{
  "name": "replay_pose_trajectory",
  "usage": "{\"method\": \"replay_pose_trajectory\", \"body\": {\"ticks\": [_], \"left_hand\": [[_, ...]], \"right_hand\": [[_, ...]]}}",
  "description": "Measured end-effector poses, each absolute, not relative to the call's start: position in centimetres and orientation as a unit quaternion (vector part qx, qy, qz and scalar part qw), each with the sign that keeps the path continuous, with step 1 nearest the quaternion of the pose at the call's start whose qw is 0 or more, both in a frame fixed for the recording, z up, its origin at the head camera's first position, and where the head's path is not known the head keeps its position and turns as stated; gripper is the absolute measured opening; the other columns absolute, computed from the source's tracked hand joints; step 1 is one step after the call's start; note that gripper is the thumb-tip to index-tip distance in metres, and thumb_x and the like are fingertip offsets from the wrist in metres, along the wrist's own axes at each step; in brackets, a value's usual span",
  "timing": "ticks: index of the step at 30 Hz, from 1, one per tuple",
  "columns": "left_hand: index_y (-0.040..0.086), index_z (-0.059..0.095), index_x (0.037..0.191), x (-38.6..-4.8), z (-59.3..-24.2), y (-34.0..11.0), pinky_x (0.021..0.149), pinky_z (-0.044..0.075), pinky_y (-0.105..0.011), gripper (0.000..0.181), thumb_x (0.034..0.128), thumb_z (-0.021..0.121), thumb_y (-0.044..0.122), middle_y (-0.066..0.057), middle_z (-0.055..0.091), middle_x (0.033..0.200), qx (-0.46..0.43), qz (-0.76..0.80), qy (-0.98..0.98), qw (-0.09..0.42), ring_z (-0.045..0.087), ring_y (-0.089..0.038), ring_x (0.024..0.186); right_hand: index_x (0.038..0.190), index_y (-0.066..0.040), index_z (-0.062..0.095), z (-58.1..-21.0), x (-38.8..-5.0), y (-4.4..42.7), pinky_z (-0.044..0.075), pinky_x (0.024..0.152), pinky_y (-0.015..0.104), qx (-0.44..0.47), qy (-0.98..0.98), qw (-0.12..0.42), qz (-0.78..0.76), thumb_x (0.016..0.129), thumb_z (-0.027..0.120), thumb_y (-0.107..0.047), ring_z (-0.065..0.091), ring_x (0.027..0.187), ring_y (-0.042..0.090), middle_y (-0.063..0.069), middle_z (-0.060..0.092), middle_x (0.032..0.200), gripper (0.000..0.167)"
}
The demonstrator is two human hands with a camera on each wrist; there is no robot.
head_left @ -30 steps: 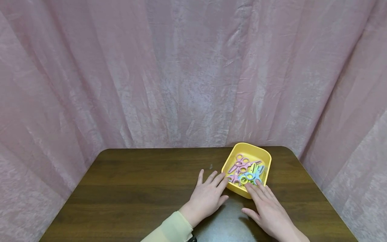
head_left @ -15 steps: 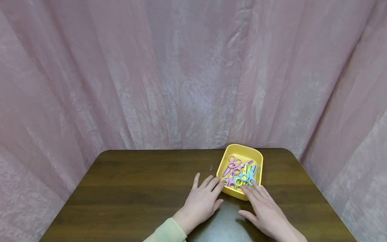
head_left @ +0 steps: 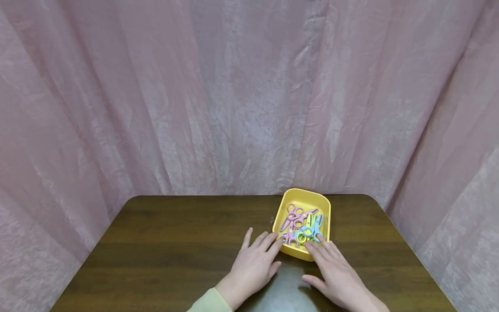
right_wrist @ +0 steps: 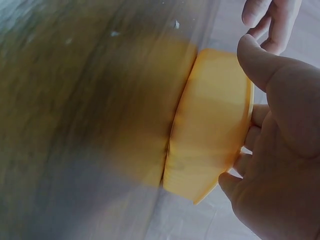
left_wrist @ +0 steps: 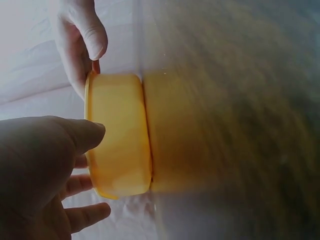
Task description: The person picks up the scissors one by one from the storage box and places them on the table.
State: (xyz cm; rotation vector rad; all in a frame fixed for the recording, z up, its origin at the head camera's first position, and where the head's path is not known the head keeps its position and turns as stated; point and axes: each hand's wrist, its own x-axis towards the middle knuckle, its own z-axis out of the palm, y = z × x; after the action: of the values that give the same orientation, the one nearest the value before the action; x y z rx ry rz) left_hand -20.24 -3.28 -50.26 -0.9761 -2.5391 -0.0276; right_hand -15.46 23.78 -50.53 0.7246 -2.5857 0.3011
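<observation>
**While our left hand (head_left: 251, 266) and right hand (head_left: 341, 273) meet its near end, a yellow tub (head_left: 295, 252) holds a heap of scissors**

Neither hand closes round anything: we have the fingers of both stretched out long, those of the left spread apart, with each thumb standing well away from them. Our left fingertips touch the tub's near left corner, and our right fingertips rest on its near rim toward the right corner. From the left wrist we see our left thumb (left_wrist: 90, 136) in front of the tub's yellow wall; whether it touches, we cannot tell.

Inside the tub, several scissors overlap. We make out pink scissors (head_left: 304, 216) toward the left, with yellow-green scissors (head_left: 309, 221) and blue scissors (head_left: 315, 226) toward the right, close to our right fingertips. They tangle too much for us to count the pairs.

The tub sits on the dark wooden table (head_left: 167, 251), right of its middle and near the far edge, turned slightly askew. Both wrist views show us its base flat on the glossy top, which mirrors its yellow. A pale shine (head_left: 286, 286) lies on the wood between our hands. Our left arm wears a pale green sleeve (head_left: 212, 302). Behind the table hangs a pink curtain (head_left: 249, 99) in long folds.
</observation>
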Motion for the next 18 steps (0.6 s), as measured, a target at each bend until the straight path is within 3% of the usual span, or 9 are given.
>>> {"method": "replay_pose_trajectory", "body": {"ticks": [18], "left_hand": [[0.019, 0.062, 0.155, -19.1, -48.9, -5.1, 0.122, 0.038, -0.066, 0.061, 0.1025, 0.078, 0.047, -0.002, 0.062, 0.157, -0.339, -0.02, -0.923, 0.182, 0.062, -0.027, 0.14]], "right_hand": [[0.151, -0.003, 0.063, -50.7, -16.3, 22.5, 0.007, 0.133, 0.026, 0.29, -0.922, 0.232, 0.112, 0.089, 0.09, -0.045, 0.053, 0.149, 0.043, 0.012, 0.07, 0.146, 0.08]]}}
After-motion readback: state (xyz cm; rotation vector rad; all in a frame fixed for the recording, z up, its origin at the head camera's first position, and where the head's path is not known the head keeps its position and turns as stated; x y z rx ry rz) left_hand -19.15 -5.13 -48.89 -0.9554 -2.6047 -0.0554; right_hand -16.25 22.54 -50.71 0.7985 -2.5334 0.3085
